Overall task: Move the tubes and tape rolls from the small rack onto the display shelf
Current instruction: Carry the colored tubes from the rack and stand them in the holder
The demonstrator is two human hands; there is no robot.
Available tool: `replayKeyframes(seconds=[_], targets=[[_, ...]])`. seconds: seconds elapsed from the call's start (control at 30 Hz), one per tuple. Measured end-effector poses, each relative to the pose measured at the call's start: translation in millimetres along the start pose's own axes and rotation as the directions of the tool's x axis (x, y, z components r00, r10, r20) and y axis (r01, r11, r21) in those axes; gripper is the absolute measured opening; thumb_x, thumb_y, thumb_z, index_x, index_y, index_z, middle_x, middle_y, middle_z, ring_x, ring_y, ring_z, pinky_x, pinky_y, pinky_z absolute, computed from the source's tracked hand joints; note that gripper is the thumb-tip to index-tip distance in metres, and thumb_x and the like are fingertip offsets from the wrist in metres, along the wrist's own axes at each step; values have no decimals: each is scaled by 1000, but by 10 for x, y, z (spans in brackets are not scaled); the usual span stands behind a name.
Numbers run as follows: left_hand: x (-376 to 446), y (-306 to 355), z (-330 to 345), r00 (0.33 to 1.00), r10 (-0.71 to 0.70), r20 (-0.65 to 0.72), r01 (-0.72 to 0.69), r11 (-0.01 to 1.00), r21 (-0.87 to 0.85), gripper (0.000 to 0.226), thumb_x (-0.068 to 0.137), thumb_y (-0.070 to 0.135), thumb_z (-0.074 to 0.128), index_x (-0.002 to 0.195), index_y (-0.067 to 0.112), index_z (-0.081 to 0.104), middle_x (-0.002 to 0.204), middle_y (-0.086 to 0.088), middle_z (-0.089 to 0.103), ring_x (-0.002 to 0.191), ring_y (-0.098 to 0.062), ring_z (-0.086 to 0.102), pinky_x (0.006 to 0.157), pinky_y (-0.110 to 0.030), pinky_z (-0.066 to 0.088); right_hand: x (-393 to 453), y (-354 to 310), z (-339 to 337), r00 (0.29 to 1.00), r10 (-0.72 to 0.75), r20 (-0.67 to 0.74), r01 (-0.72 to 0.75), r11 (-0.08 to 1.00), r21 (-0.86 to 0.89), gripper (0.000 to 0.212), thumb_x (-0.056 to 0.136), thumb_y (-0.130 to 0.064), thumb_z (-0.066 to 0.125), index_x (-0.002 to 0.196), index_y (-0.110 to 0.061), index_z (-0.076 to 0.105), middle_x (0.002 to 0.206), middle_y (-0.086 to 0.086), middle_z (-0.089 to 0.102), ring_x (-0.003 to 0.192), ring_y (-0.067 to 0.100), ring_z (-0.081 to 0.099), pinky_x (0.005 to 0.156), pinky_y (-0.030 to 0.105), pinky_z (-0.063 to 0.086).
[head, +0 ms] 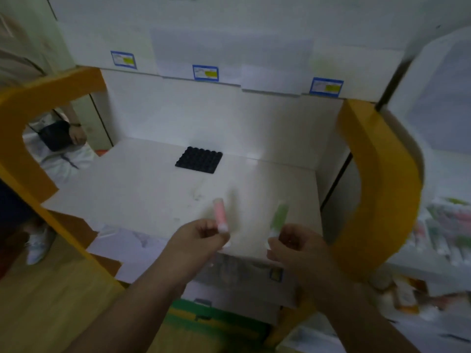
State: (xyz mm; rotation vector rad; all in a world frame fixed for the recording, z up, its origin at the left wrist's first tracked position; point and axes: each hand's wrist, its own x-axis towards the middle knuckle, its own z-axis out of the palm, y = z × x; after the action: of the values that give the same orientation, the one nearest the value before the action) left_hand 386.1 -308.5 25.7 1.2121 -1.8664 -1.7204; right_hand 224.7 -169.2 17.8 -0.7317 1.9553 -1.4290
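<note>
Over the front edge of the white display shelf (142, 189), I log two hands side by side, forearms reaching up from the bottom of the view. Left hand (201, 238): fingers curled, grip pinching the capped lower end of a pink tube (219, 212) that points away over the shelf. Right hand (298, 244): fingers curled, grip holding a green tube (279, 217) likewise by its lower end. Black studded mat (199, 160): flat at the shelf's rear. Further tubes (446, 240): blurred, well to the right.
</note>
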Motion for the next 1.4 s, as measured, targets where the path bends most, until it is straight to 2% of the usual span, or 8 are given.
replayKeyframes(seconds=[0.07,0.27,0.53,0.67,0.83,0.9,1.2,1.4], targets=[[291,52,-129,1000,15,-24,-14,1000,26,8,86,30,71,90,25,75,87,3,74,88,-19,68,82,-41,57,306,-49,148,998,-52,-22,51,997,-55,6,85,-21,75,81,-24,71,78,-4,73,80,17,72,77,36,61],[1102,241,-649,978,129,-164,-96,976,195,20,84,31,73,86,12,70,80,-10,70,76,-29,66,77,-49,55,1211,-308,648,986,-157,-55,150,982,-115,10,81,-21,76,76,-18,68,62,-9,64,55,2,54,52,13,40],[2338,389,-1219,876,381,-297,-198,844,498,30,92,47,59,86,19,68,81,6,72,77,-2,64,70,-12,45,1994,-516,1163,979,-153,-133,124,971,-203,7,80,-30,76,84,-27,71,76,-12,71,69,0,66,63,19,49],[2885,405,-1336,850,477,-225,-273,763,586,18,91,37,64,90,20,68,86,9,71,78,-5,63,71,-18,45,2162,-561,1346,974,-167,-153,123,958,-260,7,82,-30,75,85,-28,68,73,-13,68,64,-7,60,57,6,40],[3228,320,-1303,872,454,-180,-288,776,562,32,99,39,51,90,13,67,87,-1,71,75,-8,62,67,-15,45,2188,-531,1482,973,-135,-190,77,956,-284,8,82,-31,76,86,-30,68,75,-14,70,69,-5,63,58,4,41],[3291,289,-1287,868,468,-168,-298,760,578,33,99,41,48,88,15,66,85,-1,71,78,-12,65,74,-25,52,2189,-509,1519,971,-123,-203,64,959,-276,7,83,-28,75,86,-27,69,74,-12,70,67,-4,63,58,5,41],[3368,297,-1347,848,526,-67,-347,646,679,30,99,30,46,76,16,58,75,-2,63,73,-22,60,68,-33,47,2230,-436,1605,962,-130,-239,58,956,-288,8,82,-28,75,85,-24,69,75,-9,71,68,0,65,62,12,47],[3319,361,-1411,883,461,84,-379,597,707,12,90,20,56,83,11,59,81,-3,61,76,-20,57,67,-30,42,2316,-462,1624,958,-159,-240,74,942,-327,17,82,-27,75,77,-33,60,70,-15,65,66,-9,60,57,4,39]])
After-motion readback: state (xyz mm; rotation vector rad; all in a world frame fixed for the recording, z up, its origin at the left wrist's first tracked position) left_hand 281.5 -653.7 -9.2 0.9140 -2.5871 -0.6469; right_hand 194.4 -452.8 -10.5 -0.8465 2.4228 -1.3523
